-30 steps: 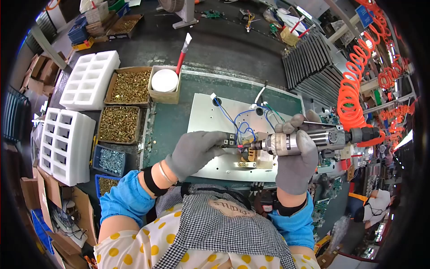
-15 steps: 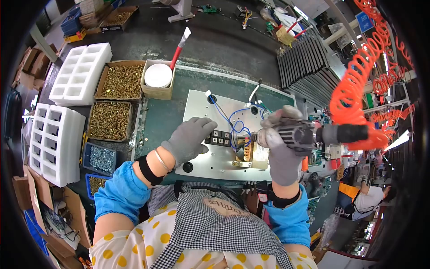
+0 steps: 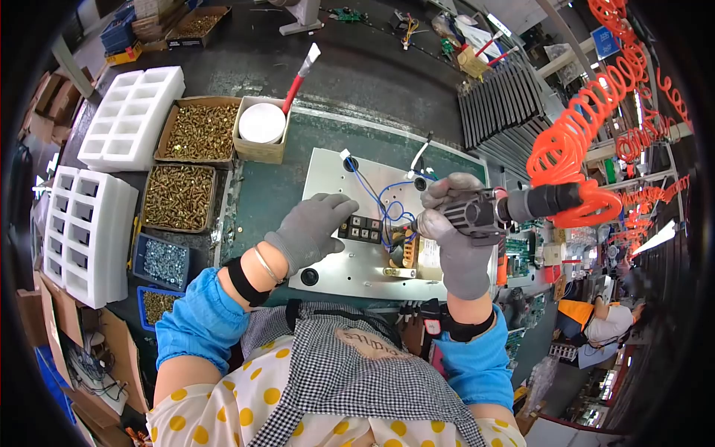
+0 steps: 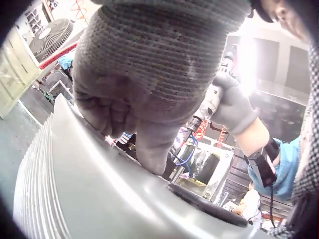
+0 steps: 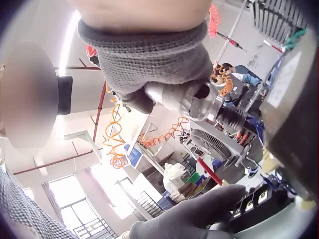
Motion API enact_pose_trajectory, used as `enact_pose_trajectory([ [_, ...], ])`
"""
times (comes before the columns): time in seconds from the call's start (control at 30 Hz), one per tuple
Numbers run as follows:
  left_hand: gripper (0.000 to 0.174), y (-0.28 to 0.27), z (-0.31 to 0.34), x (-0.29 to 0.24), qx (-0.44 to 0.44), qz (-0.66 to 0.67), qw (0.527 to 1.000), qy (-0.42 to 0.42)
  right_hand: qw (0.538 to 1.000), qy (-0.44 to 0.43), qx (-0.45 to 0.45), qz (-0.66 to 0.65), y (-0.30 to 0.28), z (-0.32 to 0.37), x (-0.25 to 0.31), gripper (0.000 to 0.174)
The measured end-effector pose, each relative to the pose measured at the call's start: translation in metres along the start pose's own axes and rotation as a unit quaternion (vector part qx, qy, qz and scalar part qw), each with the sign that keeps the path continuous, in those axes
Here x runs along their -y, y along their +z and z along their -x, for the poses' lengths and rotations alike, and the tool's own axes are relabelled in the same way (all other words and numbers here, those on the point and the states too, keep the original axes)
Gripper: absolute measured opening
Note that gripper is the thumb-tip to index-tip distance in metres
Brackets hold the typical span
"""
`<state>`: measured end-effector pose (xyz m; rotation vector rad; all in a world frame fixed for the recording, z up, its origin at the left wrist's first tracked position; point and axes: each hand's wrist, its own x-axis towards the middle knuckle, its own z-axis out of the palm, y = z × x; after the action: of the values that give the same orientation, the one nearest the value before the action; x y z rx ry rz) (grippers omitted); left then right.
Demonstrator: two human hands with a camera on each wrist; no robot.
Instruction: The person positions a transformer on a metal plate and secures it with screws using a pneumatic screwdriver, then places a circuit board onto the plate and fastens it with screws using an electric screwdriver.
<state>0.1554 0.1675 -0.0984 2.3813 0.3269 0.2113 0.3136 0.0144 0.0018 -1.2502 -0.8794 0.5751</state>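
A pale metal plate (image 3: pixel 328 175) lies on the green bench. On it are a black terminal block (image 3: pixel 361 229), blue wires (image 3: pixel 396 211) and a coil-like part (image 3: pixel 410 252). The gloved left hand (image 3: pixel 313 232) lies at the block's left end, fingers extended; in the right wrist view the left hand (image 5: pixel 187 214) appears to touch the block (image 5: pixel 256 204). The gloved right hand (image 3: pixel 463 257) grips a power driver (image 3: pixel 477 214) above the plate's right side. The driver's tip is hard to make out from above, near the wires; in the right wrist view its nose (image 5: pixel 232 117) points towards them.
Boxes of brass-coloured screws (image 3: pixel 199 130), blue trays of small hardware (image 3: pixel 161 262) and white foam trays (image 3: pixel 89 237) stand at the left. A small box with a white tub (image 3: pixel 261 124) is behind the plate. Orange coiled hose (image 3: pixel 558 149) hangs at the right, near stacked dark panels (image 3: pixel 495 115).
The left hand has moved off the driver's tip to the left end of the block, uncovering it. The driver has swung from lying nearly level across the plate to a foreshortened angle, still in the right hand.
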Motion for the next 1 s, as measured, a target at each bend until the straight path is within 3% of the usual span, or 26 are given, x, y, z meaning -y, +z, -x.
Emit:
enact_pose_trajectory([
  [0.17, 0.068, 0.000, -0.004, 0.002, 0.006, 0.007, 1.000, -0.005, 0.998, -0.013, -0.047, -0.041, 0.003, -0.001, -0.005, 0.042],
  [0.33, 0.066, -0.001, -0.004, 0.002, 0.005, 0.011, 1.000, -0.008, 0.999, 0.044, -0.016, -0.015, -0.005, -0.008, -0.009, 0.039],
  [0.53, 0.064, 0.002, -0.003, 0.005, -0.008, 0.010, 1.000, 0.004, 0.998, 0.020, -0.023, -0.051, -0.005, -0.012, -0.008, 0.039],
  [0.77, 0.061, 0.002, 0.000, 0.002, -0.038, 0.006, 0.999, 0.028, 0.997, 0.071, -0.021, -0.012, -0.005, -0.007, -0.007, 0.041],
  [1.0, 0.060, 0.001, 0.002, -0.017, -0.013, -0.040, 0.999, 0.017, 1.000, 0.005, 0.007, -0.009, -0.008, -0.004, 0.009, 0.047],
])
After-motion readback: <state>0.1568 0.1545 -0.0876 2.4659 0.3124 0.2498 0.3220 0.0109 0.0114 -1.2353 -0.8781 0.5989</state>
